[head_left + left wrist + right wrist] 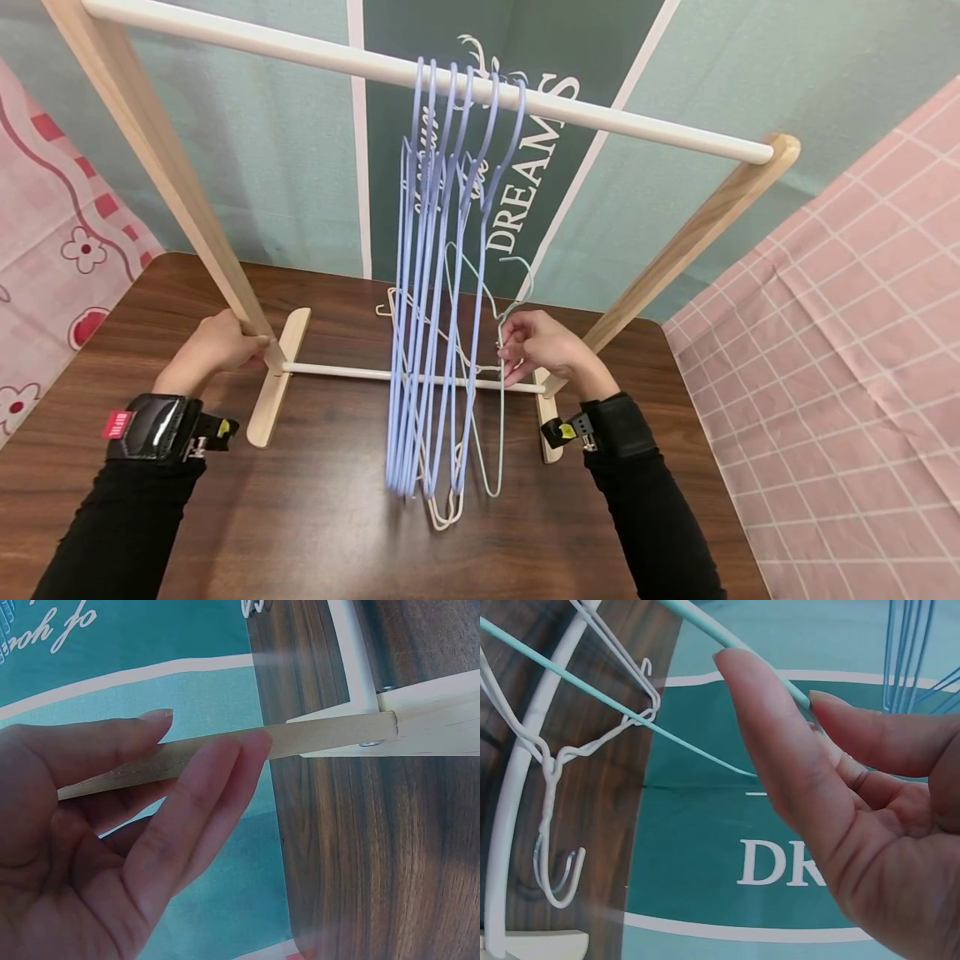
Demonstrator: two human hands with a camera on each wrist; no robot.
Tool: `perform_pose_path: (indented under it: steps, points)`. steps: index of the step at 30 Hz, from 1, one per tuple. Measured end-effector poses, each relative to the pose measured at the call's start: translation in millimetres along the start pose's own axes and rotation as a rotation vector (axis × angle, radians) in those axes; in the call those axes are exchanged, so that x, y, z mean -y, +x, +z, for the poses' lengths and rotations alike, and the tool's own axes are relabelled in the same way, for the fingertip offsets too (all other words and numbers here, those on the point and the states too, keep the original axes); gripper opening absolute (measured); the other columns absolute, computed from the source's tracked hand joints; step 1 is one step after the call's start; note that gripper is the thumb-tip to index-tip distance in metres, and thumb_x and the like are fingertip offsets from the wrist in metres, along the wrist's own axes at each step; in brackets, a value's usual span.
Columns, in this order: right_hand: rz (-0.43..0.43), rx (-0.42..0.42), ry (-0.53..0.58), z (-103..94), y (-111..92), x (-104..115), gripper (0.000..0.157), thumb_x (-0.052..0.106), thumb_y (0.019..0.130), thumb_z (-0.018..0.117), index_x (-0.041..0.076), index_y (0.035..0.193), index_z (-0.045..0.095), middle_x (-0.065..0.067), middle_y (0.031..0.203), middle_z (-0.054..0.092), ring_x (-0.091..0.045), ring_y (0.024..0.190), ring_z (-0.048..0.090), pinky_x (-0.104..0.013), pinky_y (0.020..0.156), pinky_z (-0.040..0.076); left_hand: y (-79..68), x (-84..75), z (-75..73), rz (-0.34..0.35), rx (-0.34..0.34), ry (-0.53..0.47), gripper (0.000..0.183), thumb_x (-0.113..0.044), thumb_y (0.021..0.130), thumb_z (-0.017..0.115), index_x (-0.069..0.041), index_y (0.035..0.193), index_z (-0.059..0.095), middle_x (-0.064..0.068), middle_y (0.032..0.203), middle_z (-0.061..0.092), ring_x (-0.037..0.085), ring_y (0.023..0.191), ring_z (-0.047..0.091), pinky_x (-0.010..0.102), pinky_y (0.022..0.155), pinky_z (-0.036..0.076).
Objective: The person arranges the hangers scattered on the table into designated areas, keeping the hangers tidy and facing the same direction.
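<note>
My left hand [225, 340] grips the left wooden post [187, 208] of a clothes rack near its foot; in the left wrist view the thumb lies on one side of the post [330, 735] and the fingers on the other. A mint-green hanger [501, 433] is pinched between thumb and fingers of my right hand [542, 346]. Its hook [528, 279] points up, well below the white top rail [300, 54]. Several blue hangers [482, 275] hang from that rail, left of the mint one. Below them, white hangers [442, 527] lie by the lower bar [337, 372].
The rack stands on a brown wooden table [315, 517], on a left foot [260, 421] and a right foot [550, 433]. A green printed cloth [300, 167] hangs behind it. Pink cloths border the left and the right [840, 333].
</note>
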State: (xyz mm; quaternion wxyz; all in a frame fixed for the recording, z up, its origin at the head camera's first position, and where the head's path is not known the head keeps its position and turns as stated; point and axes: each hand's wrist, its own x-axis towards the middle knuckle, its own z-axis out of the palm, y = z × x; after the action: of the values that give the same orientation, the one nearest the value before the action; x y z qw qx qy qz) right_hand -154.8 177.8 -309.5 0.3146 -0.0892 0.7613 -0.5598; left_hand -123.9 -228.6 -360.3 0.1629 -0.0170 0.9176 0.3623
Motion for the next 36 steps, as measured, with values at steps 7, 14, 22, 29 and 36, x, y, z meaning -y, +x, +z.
perform_pose_path:
  steps: [7,14,22,29,36]
  points:
    - [-0.003,-0.002,-0.068,-5.1,-9.5,10.0,0.010,-0.017,0.085,0.047,-0.013,0.093,0.042,-0.018,0.074,0.051,-0.026,0.061,0.060,-0.049,0.066,0.052,0.4,0.4,0.1,0.005,-0.008,0.000,0.043,-0.010,0.090,0.053,0.027,0.108,0.042,0.028,0.081,0.063,0.018,0.062,0.065,0.034,0.058,0.052]
    - [0.011,0.001,-0.107,-7.5,-17.6,21.1,0.010,-0.017,0.086,0.046,-0.012,0.094,0.042,-0.018,0.077,0.051,-0.028,0.063,0.061,-0.047,0.067,0.053,-0.2,0.4,0.1,0.008,-0.007,0.001,0.043,-0.010,0.089,0.053,0.027,0.106,0.042,0.026,0.078,0.063,0.018,0.061,0.065,0.032,0.056,0.052]
    - [-0.022,-0.016,-0.124,-8.8,-27.5,35.2,0.008,-0.015,0.086,0.048,-0.012,0.091,0.042,-0.018,0.074,0.051,-0.027,0.062,0.060,-0.048,0.067,0.052,-0.3,0.8,0.2,-0.002,0.000,0.008,0.043,-0.011,0.090,0.052,0.027,0.107,0.042,0.025,0.078,0.064,0.017,0.061,0.064,0.030,0.055,0.050]
    - [-0.046,-0.034,-0.157,-12.7,-36.2,47.3,0.009,-0.014,0.086,0.049,-0.013,0.092,0.042,-0.017,0.074,0.052,-0.026,0.064,0.061,-0.044,0.066,0.053,-0.2,0.5,-0.1,0.000,-0.001,0.015,0.043,-0.011,0.090,0.052,0.027,0.107,0.042,0.024,0.077,0.064,0.017,0.061,0.064,0.030,0.055,0.050]
    - [-0.061,-0.062,-0.162,-14.1,-43.6,63.1,0.007,-0.014,0.087,0.047,-0.011,0.091,0.042,-0.018,0.076,0.051,-0.025,0.065,0.061,-0.044,0.067,0.053,-0.3,-0.4,-0.4,-0.006,0.005,0.006,0.044,-0.011,0.091,0.052,0.027,0.109,0.040,0.023,0.076,0.064,0.017,0.061,0.064,0.031,0.055,0.050]
